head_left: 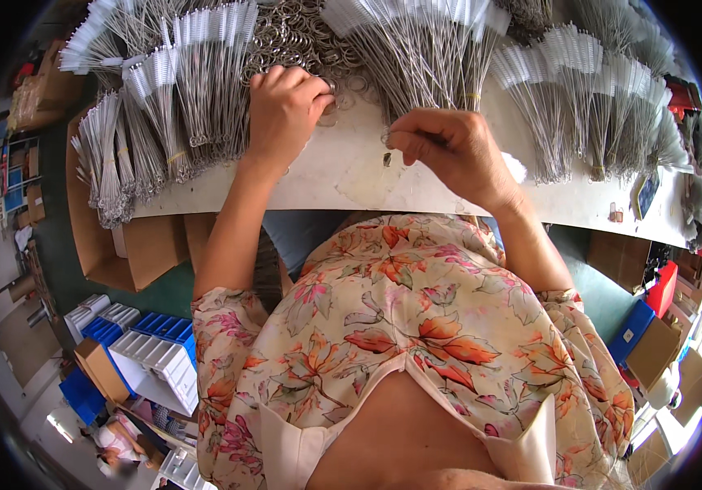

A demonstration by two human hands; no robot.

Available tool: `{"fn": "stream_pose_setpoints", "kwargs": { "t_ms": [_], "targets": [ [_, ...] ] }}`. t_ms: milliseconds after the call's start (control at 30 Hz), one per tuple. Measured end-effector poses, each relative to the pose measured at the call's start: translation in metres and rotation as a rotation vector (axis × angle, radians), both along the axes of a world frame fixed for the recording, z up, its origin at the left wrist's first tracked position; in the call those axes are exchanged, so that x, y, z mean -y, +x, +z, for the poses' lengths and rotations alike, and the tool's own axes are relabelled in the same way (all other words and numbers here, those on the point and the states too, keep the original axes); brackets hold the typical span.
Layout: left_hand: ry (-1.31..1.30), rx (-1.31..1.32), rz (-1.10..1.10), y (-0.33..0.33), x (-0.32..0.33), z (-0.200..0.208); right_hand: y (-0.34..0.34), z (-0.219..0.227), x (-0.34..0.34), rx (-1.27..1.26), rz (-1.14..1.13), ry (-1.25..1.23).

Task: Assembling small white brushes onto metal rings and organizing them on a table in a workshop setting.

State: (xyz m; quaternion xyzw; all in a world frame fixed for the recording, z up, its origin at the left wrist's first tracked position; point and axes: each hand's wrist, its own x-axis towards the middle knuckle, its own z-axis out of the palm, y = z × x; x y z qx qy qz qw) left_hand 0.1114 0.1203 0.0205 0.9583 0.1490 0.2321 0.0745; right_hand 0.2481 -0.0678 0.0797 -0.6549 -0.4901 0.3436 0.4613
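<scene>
At the near edge of a heap of shiny metal rings (290, 37), my left hand (287, 102) has its fingers curled. A metal ring (331, 85) shows between the thumb and fingertips. My right hand (456, 147) is closed in a pinch just below a large fanned bundle of thin wire brushes (420, 61) with white bristle ends. A small shiny metal loop shows at its fingertips; whether this is a loose ring or the end of a brush I cannot make out. A few loose rings (356, 84) lie between the heap and the brush bundle.
More brush bundles stand along the left (167, 106) and right (588, 98) of the white table (326, 192). An open cardboard box (126, 261) is below the table's left edge. Blue and white plastic bins (155, 359) stand on the floor at left. Another person (120, 441) is at the lower left.
</scene>
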Motion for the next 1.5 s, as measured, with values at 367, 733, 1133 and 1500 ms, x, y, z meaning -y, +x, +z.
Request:
{"fn": "stream_pose_setpoints", "kwargs": {
  "t_ms": [367,733,1133,1500],
  "targets": [
    [-0.775,0.476,0.211,0.007,-0.003,0.040,0.020,0.030,-0.019,-0.271,-0.017,-0.030],
    [-1.049,0.687,-0.036,0.013,0.037,0.072,-0.010,0.034,-0.051,-0.573,-0.058,0.180],
    [-1.716,0.714,-0.249,-0.005,0.041,0.081,-0.018,0.031,-0.044,0.303,-0.110,0.640],
    [-1.438,0.353,-0.352,-0.034,0.034,0.114,-0.013,0.024,-0.045,0.871,0.107,0.992]
  ]
}}
